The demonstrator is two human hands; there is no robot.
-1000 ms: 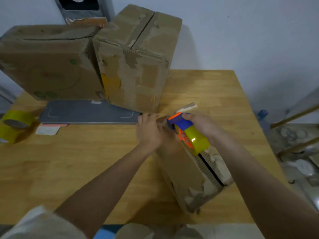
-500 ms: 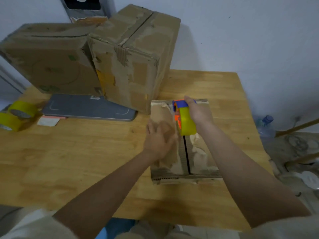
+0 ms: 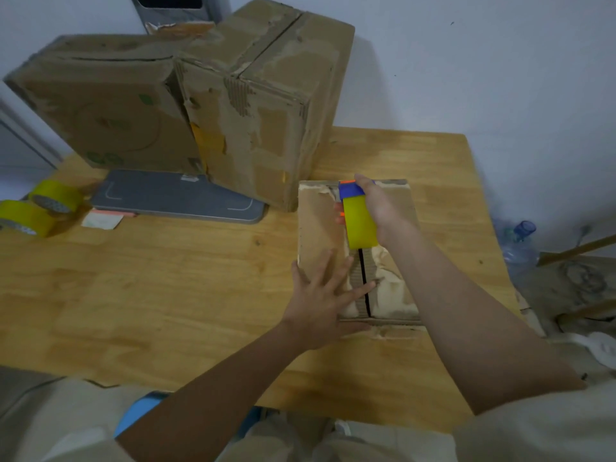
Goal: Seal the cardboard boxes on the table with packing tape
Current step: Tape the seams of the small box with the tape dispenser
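A wooden table [image 3: 166, 295] carries a small worn cardboard box [image 3: 320, 228] lying under both hands. Just beyond the hands stands a tall tattered box [image 3: 266, 121], with a wider box [image 3: 100, 111] at its left. Left of the hands lie a grey flat board [image 3: 173, 198], a paper slip [image 3: 101, 221] and two yellow tape rolls [image 3: 36, 208].

Light was dim, flat and cool, with soft shadows thrown right of the big boxes [image 3: 260, 105] onto the wall [image 3: 466, 61]. Whole frame was slightly soft and low-contrast; no glare. Wide-angle bowing showed at the table [image 3: 133, 295] edges and frame corners.
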